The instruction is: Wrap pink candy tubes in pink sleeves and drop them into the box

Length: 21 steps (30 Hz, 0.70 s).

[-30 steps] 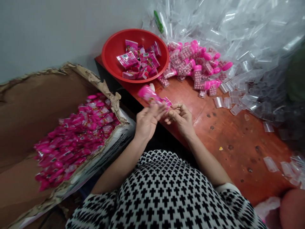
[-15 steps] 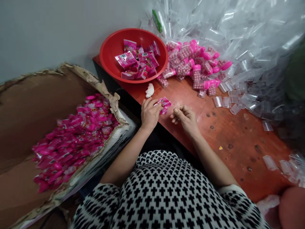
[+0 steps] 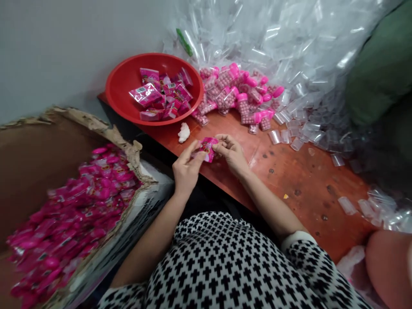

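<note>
We see a small printed pink wrapper [image 3: 208, 150] in the middle of the scene, held up over the near-left edge of the red-brown table [image 3: 270, 184]. Our left hand [image 3: 187, 169] grips its left side between thumb and fingers. Our right hand [image 3: 234, 156] pinches its right edge between thumb and forefinger, the other fingers curled in.

Just beyond our left hand a crumpled white lump [image 3: 184, 133] lies on the table. Farther off to the left we have a red bowl [image 3: 120, 92] with pink packets [image 3: 144, 94] lying loosely inside. Against its right side spreads a pile of clear jars [image 3: 243, 109], pink-capped and filled with pink balls. Short clear cylinders [image 3: 298, 143] lie scattered to the right of these, and behind rises a large heap of clear plastic [image 3: 270, 38] with a green strip [image 3: 184, 42] at its left end.

A yellow scrap [image 3: 286, 196] sits to the right of our hands. Near left, below the table's edge, a torn-edged cardboard box [image 3: 93, 120] holds many wrapped pink pieces [image 3: 74, 219].
</note>
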{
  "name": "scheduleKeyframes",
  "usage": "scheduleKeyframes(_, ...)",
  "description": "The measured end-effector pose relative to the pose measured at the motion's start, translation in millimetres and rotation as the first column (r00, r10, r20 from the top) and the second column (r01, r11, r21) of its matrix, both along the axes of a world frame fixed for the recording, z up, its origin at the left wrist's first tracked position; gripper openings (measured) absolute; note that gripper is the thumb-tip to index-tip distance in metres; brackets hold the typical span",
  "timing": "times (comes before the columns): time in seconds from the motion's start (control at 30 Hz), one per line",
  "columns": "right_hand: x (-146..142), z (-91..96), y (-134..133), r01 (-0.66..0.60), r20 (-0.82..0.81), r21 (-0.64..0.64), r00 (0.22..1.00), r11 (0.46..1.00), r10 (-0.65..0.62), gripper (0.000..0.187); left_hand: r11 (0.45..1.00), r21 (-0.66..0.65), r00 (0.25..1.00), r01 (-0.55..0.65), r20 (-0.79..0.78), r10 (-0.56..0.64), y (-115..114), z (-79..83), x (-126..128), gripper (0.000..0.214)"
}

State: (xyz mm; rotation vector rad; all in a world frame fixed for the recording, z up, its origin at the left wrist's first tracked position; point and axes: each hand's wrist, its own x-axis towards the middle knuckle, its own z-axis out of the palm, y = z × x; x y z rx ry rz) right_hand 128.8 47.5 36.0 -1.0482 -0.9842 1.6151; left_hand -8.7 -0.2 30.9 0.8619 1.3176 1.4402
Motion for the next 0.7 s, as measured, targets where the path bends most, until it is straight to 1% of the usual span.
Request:
scheduleKeyframes(0.03, 3, 2.3, 1, -0.053, 0.011, 0.004, 0.999, 0.999, 0.053, 0.040, 0.995, -0.079, 0.990, 0.056, 0.135, -0.045, 1, 1.9, -2, 0.041)
scheduleKeyframes(0.07, 6, 4.3, 3, -0.109, 0.028, 0.006, 0.994, 0.994, 0.109, 0.041, 0.979, -0.149, 0.960, 0.142, 0.262, -0.100, 3, 3.2, -3, 0.043)
scheduleKeyframes(0.1, 8, 6.1, 4, -0.161, 0.056, 0.004, 0.985, 0.987, 0.161, 0.041, 0.952, -0.199, 0.919, 0.234, 0.365, -0.150, 5, 4.2, -4, 0.042)
scheduleKeyframes(0.13, 11, 7.7, 5, -0.209, 0.096, 0.000, 0.973, 0.978, 0.208, 0.041, 0.922, -0.230, 0.881, 0.310, 0.435, -0.188, 6, 4.8, -4, 0.039)
scheduleKeyframes(0.17, 14, 9.6, 6, -0.254, 0.152, -0.004, 0.956, 0.967, 0.251, 0.041, 0.903, -0.250, 0.858, 0.351, 0.472, -0.203, 8, 5.0, -4, 0.036)
scheduleKeyframes(0.2, 17, 11.9, 8, -0.294, 0.230, -0.002, 0.930, 0.956, 0.287, 0.038, 0.895, -0.266, 0.853, 0.358, 0.483, -0.198, 8, 5.1, -4, 0.033)
scheduleKeyframes(0.23, 21, 14.9, 11, -0.321, 0.334, 0.019, 0.895, 0.947, 0.297, 0.035, 0.897, -0.280, 0.859, 0.343, 0.479, -0.178, 9, 4.9, -4, 0.031)
scheduleKeyframes(0.27, 26, 18.8, 16, -0.329, 0.467, 0.059, 0.844, 0.942, 0.265, 0.030, 0.902, -0.293, 0.869, 0.318, 0.471, -0.153, 9, 4.5, -3, 0.030)
scheduleKeyframes(0.3, 32, 23.3, 21, -0.312, 0.615, 0.114, 0.768, 0.943, 0.180, 0.026, 0.906, -0.308, 0.878, 0.289, 0.463, -0.122, 8, 4.2, -2, 0.028)
scheduleKeyframes(0.33, 39, 28.2, 28, -0.271, 0.753, 0.183, 0.657, 0.945, 0.043, 0.024, 0.911, -0.323, 0.884, 0.258, 0.458, -0.088, 8, 3.9, -2, 0.027)
scheduleKeyframes(0.37, 46, 32.9, 35, -0.209, 0.857, 0.252, 0.501, 0.945, -0.118, 0.023, 0.914, -0.336, 0.886, 0.230, 0.460, -0.054, 7, 3.8, -1, 0.026)
scheduleKeyframes(0.4, 54, 36.9, 44, -0.126, 0.915, 0.301, 0.318, 0.945, -0.249, 0.027, 0.914, -0.349, 0.883, 0.206, 0.469, -0.021, 7, 3.9, 0, 0.025)
scheduleKeyframes(0.43, 62, 39.7, 53, -0.053, 0.939, 0.320, 0.151, 0.946, -0.309, 0.033, 0.912, -0.363, 0.876, 0.190, 0.481, 0.009, 7, 4.3, 0, 0.024)
scheduleKeyframes(0.47, 69, 40.8, 62, 0.010, 0.948, 0.317, 0.022, 0.948, -0.317, 0.039, 0.908, -0.378, 0.867, 0.180, 0.497, 0.035, 7, 4.9, 1, 0.024)
scheduleKeyframes(0.5, 75, 40.3, 70, 0.057, 0.952, 0.304, -0.067, 0.951, -0.300, 0.044, 0.903, -0.394, 0.855, 0.174, 0.515, 0.060, 6, 5.5, 2, 0.024)
scheduleKeyframes(0.53, 80, 38.1, 77, 0.078, 0.953, 0.289, -0.120, 0.954, -0.279, 0.047, 0.899, -0.406, 0.842, 0.167, 0.533, 0.084, 6, 6.1, 3, 0.023)
scheduleKeyframes(0.57, 84, 34.5, 84, 0.062, 0.953, 0.277, -0.146, 0.959, -0.266, 0.047, 0.899, -0.410, 0.826, 0.156, 0.553, 0.110, 6, 6.7, 4, 0.023)
scheduleKeyframes(0.6, 87, 30.1, 89, 0.006, 0.952, 0.270, -0.151, 0.963, -0.266, 0.045, 0.903, -0.407, 0.809, 0.140, 0.573, 0.132, 7, 7.2, 5, 0.023)
scheduleKeyframes(0.63, 89, 25.2, 93, -0.094, 0.952, 0.265, -0.133, 0.960, -0.275, 0.042, 0.910, -0.397, 0.793, 0.122, 0.590, 0.151, 7, 7.6, 5, 0.022)
scheduleKeyframes(0.67, 91, 20.4, 95, -0.225, 0.953, 0.259, -0.096, 0.939, -0.286, 0.037, 0.917, -0.386, 0.780, 0.102, 0.603, 0.166, 7, 7.9, 4, 0.021)
scheduleKeyframes(0.7, 92, 16.2, 96, -0.365, 0.957, 0.254, -0.043, 0.896, -0.288, 0.033, 0.923, -0.376, 0.773, 0.085, 0.610, 0.177, 7, 8.1, 3, 0.020)
